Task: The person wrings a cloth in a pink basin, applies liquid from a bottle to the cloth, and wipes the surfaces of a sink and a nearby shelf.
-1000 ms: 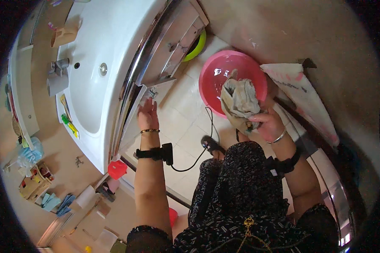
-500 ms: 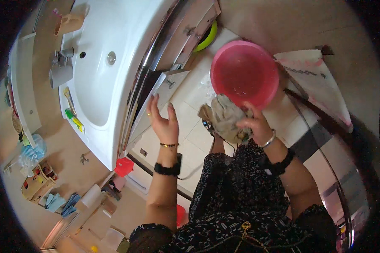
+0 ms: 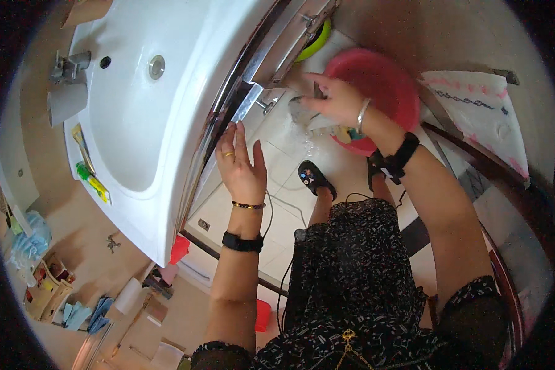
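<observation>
A grey, damp-looking cloth (image 3: 301, 113) is in my right hand (image 3: 339, 102), pinched between thumb and fingers. Part of the cloth hangs below the hand, in front of the near left rim of the pink basin (image 3: 407, 92). The hand itself covers some of the cloth. My left hand (image 3: 243, 169) has its fingers stretched out beside the white cabinet door (image 3: 253, 123), which stands ajar under the sink. Its fingertips are close to the door's edge; whether they touch it I cannot tell. A metal knob (image 3: 266, 106) sits on the door, between my two hands.
The white sink (image 3: 129, 142) spans the left, with a green-and-yellow tube (image 3: 91, 182) on its rim. Behind the basin, a white patterned towel (image 3: 481, 111) hangs at right. A lime-green basin (image 3: 317, 43) stands beyond the cabinet. My feet in black clogs (image 3: 314, 179) are on tiles.
My right hand has carried the cloth forward and left, from above my lap toward the cabinet door. My left hand has turned slightly and stays by the cabinet. The whole view has shifted.
</observation>
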Demonstrator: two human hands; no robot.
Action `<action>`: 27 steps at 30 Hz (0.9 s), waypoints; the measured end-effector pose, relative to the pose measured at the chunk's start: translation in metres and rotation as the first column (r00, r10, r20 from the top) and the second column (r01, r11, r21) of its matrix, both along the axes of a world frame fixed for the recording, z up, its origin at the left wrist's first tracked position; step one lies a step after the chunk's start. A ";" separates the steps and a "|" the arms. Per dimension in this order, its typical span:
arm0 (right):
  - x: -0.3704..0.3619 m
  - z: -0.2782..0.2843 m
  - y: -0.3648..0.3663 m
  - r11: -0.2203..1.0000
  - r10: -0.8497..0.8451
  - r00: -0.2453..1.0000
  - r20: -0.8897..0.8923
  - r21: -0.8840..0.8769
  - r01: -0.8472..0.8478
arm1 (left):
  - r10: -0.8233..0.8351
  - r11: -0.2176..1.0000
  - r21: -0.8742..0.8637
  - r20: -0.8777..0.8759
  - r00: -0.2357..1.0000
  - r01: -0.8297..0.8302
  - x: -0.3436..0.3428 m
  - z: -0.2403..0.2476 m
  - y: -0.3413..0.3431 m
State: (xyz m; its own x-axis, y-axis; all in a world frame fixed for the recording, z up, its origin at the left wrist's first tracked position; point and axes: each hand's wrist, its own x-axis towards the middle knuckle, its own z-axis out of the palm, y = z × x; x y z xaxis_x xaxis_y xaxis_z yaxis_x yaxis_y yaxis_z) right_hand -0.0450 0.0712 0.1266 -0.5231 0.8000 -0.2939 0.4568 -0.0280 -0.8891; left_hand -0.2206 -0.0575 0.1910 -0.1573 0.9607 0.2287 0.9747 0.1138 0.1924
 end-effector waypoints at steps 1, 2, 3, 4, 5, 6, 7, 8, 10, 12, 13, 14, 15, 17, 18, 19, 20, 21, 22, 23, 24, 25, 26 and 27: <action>-0.004 -0.010 -0.005 1.000 -0.004 1.000 0.014 -0.007 0.004 | -0.011 1.000 -0.017 0.001 1.000 0.011 0.000 -0.004 -0.001; -0.013 -0.013 -0.010 0.996 0.034 0.998 0.061 0.080 -0.039 | -0.021 0.999 -0.031 -0.009 1.000 0.021 -0.001 -0.002 -0.002; -0.021 -0.017 -0.015 0.983 0.067 0.992 0.110 0.164 -0.085 | -0.026 0.999 -0.037 -0.008 1.000 0.025 0.000 -0.001 -0.002; -0.028 -0.019 -0.018 0.984 0.061 0.991 0.116 0.158 -0.079 | -0.010 0.999 -0.041 0.016 1.000 0.011 0.004 -0.002 -0.002; -0.039 -0.020 -0.023 0.993 0.106 0.986 0.127 0.038 -0.111 | 0.007 0.999 -0.050 0.032 0.999 -0.005 0.004 -0.002 -0.003; -0.048 -0.020 -0.028 0.987 0.151 0.980 0.132 -0.083 -0.141 | 0.001 0.998 -0.059 0.030 1.000 0.001 0.004 -0.003 -0.004; -0.050 -0.003 -0.029 0.981 0.146 0.970 0.195 -0.154 -0.117 | 0.014 0.998 -0.059 0.027 1.000 -0.012 0.005 -0.004 -0.004; -0.050 -0.008 -0.033 0.980 0.144 0.971 0.193 -0.162 -0.114 | 0.027 0.998 -0.058 0.023 0.999 -0.026 0.006 -0.006 -0.005; -0.050 -0.015 -0.038 0.996 0.024 0.995 0.092 -0.091 -0.015 | 0.014 0.999 -0.052 0.030 0.999 -0.012 0.006 -0.005 -0.005; -0.039 -0.018 -0.023 0.978 -0.003 1.000 0.003 -0.208 0.004 | -0.001 0.999 -0.034 0.041 0.999 0.002 0.006 -0.001 -0.006; -0.034 -0.018 -0.010 0.946 -0.035 0.996 -0.086 -0.324 0.005 | 0.010 0.999 -0.053 0.039 0.999 -0.008 0.006 -0.002 -0.006; -0.031 -0.017 0.000 0.948 -0.036 0.996 -0.085 -0.318 0.007 | 0.022 0.997 -0.070 0.038 0.999 -0.019 0.006 -0.003 -0.007; -0.029 -0.015 0.010 0.944 -0.106 0.994 0.006 -0.313 0.103 | 0.020 0.998 -0.063 0.039 0.999 -0.018 0.005 -0.002 -0.008; -0.023 -0.026 0.033 0.957 -0.261 0.952 0.162 -0.086 0.277 | 0.022 0.997 -0.069 0.029 0.999 -0.020 0.007 -0.004 -0.008; -0.006 -0.048 0.061 0.983 -0.180 0.970 0.164 -0.016 0.185 | 0.012 0.998 -0.061 0.042 0.999 -0.009 0.013 -0.003 -0.003; -0.003 -0.044 0.076 0.989 -0.147 0.970 0.195 0.044 0.141 | 0.012 0.998 -0.065 0.039 0.999 -0.009 0.011 -0.004 -0.004; -0.001 -0.038 0.091 0.990 -0.119 0.967 0.226 0.107 0.097 | 0.014 0.998 -0.069 0.033 0.999 -0.011 0.010 -0.003 -0.005; -0.009 -0.006 0.101 0.981 -0.148 0.948 0.281 0.165 0.105 | 0.030 0.996 -0.083 0.016 0.999 -0.028 0.004 -0.002 -0.011; -0.010 -0.007 0.110 0.982 -0.145 0.949 0.281 0.161 0.102 | 0.018 0.998 -0.063 0.020 1.000 -0.016 0.007 -0.003 -0.010; -0.009 -0.011 0.127 0.981 -0.060 0.935 0.349 0.196 -0.009 | 0.002 0.999 -0.042 0.029 1.000 -0.001 0.010 -0.004 -0.008; -0.006 -0.016 0.138 0.968 0.020 0.909 0.417 0.220 -0.122 | 0.001 0.999 -0.043 0.033 0.999 0.001 0.013 -0.005 -0.007; -0.009 -0.012 0.138 0.968 0.024 0.911 0.412 0.219 -0.125 | 0.005 0.999 -0.043 0.032 0.999 -0.004 0.012 -0.005 -0.007; -0.011 -0.008 0.138 0.955 0.019 0.898 0.440 0.259 -0.147 | 0.009 0.999 -0.043 0.031 0.999 -0.007 0.011 -0.005 -0.007; -0.012 -0.004 0.138 0.940 0.012 0.884 0.467 0.297 -0.170 | 0.011 0.999 -0.046 0.026 1.000 -0.010 0.009 -0.005 -0.008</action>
